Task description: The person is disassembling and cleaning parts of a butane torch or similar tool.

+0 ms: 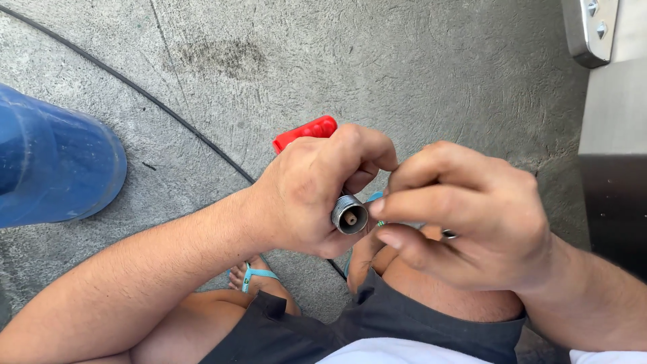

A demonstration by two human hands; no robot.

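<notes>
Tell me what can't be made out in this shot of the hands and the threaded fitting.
Head view only:
- Red-handled metal valve with threaded end: body hidden inside the left hand.
- Right hand: its fingers cover whatever it pinches.
- Blue plastic barrel: cut off by the left edge.
- Grey metal cabinet: cut off at the right edge.

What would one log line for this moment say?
left hand: grips red-handled valve | right hand: fingertips at its threaded end | floor: concrete
</notes>
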